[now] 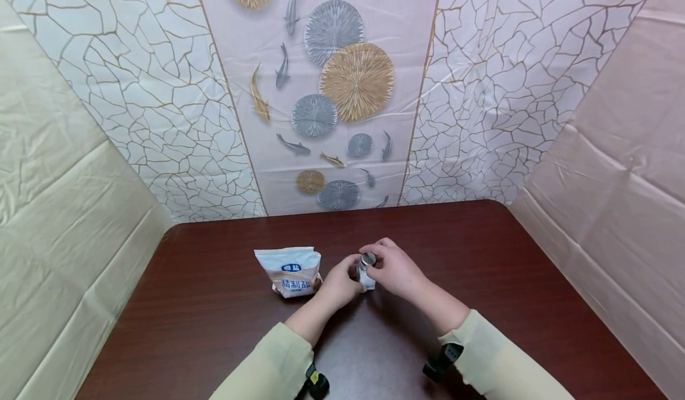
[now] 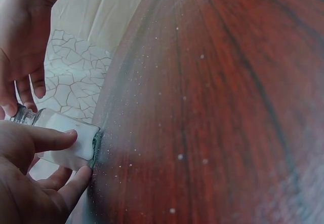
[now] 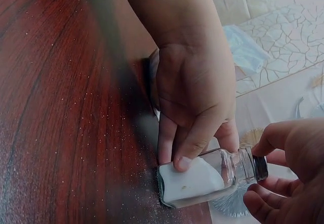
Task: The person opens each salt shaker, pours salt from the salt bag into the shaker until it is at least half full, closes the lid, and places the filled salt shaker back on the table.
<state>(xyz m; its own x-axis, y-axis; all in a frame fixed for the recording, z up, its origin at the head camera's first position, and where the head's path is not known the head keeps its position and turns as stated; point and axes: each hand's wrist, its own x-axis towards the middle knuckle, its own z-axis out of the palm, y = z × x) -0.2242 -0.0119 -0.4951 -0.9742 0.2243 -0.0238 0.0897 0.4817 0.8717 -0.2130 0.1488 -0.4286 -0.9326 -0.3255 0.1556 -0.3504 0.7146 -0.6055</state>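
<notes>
A small clear glass jar (image 3: pixel 202 181), partly filled with white powder, stands upright on the dark wooden table (image 1: pixel 225 340). My left hand (image 1: pixel 339 284) grips its body low down, the thumb along one side in the left wrist view. At the top, my right hand (image 1: pixel 398 269) pinches the dark metal cap (image 1: pixel 368 258) between thumb and fingers. The cap sits on the jar's neck. Left of the hands stands a white and pink bag (image 1: pixel 291 272) with blue print, its top folded flat.
White grains (image 2: pixel 180 157) lie scattered over the tabletop near the jar. Patterned cloth (image 1: pixel 342 150) hangs behind the table, and plain beige cloth (image 1: pixel 615 210) closes in both sides. Each forearm carries a dark wrist camera (image 1: pixel 443 361).
</notes>
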